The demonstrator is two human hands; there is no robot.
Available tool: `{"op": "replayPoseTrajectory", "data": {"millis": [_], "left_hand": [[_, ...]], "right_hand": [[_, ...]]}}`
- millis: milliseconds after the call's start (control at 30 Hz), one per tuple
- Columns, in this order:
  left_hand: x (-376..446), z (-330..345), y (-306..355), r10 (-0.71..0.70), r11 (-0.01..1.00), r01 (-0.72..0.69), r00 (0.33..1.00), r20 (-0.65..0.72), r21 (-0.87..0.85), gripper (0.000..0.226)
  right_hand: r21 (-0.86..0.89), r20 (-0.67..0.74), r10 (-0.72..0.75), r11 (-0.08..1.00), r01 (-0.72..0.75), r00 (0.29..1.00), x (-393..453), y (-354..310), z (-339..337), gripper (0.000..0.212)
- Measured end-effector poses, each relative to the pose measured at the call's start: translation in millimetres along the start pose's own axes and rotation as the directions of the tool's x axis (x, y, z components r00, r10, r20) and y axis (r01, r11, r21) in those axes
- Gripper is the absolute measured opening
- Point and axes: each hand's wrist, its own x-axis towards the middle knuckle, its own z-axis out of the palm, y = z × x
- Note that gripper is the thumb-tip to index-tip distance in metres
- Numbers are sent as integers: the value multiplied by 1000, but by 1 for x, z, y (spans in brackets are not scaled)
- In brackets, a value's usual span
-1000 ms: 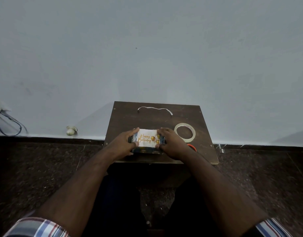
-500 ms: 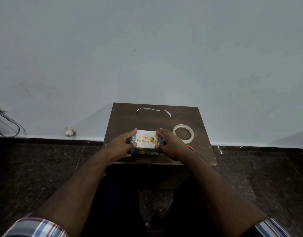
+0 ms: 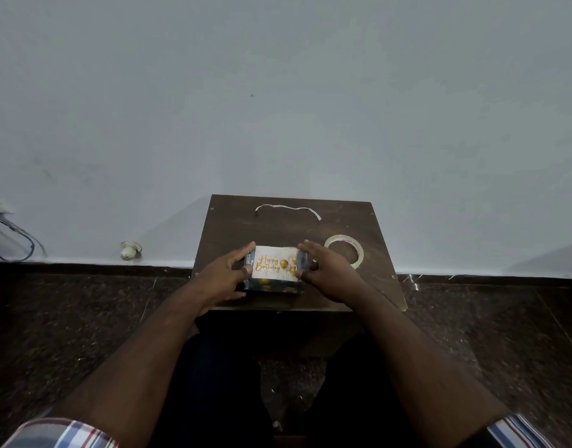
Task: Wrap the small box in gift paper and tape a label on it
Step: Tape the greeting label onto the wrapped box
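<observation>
A small box wrapped in blue gift paper with gold balloons sits near the front of a dark wooden table. A white "Happy Birthday" label lies on its top. My left hand grips the box's left end, thumb on the top edge. My right hand holds the right end, fingers curled over the top corner. A roll of clear tape lies flat just right of my right hand.
A thin white paper strip lies curled at the table's back edge. The table stands against a pale wall. On the dark floor at left are a small white object and cables.
The box and both hands stay in the same place on the table. My fingers have shifted slightly at the box's ends; the red item beside my right wrist is now hidden.
</observation>
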Motion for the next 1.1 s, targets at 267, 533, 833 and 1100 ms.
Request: {"op": "replayPoseTrajectory", "data": {"millis": [267,533,833,1100], "left_hand": [[-2,5,1,56,998,-53,996,-70,39,53],[2,7,-2,48,998,-42,992,-120,50,59],[5,-5,0,167,973,-89,907,-386,212,51],[-34,43,62,417,904,-385,889,-191,184,38]], "right_hand": [[-105,-273,275,944,-313,922,3,40,-22,37],[-322,-208,210,907,-270,955,19,62,-20,38],[334,-422,244,937,-100,873,12,47,-32,23],[747,-395,245,647,154,885,-37,-17,-30,20]]}}
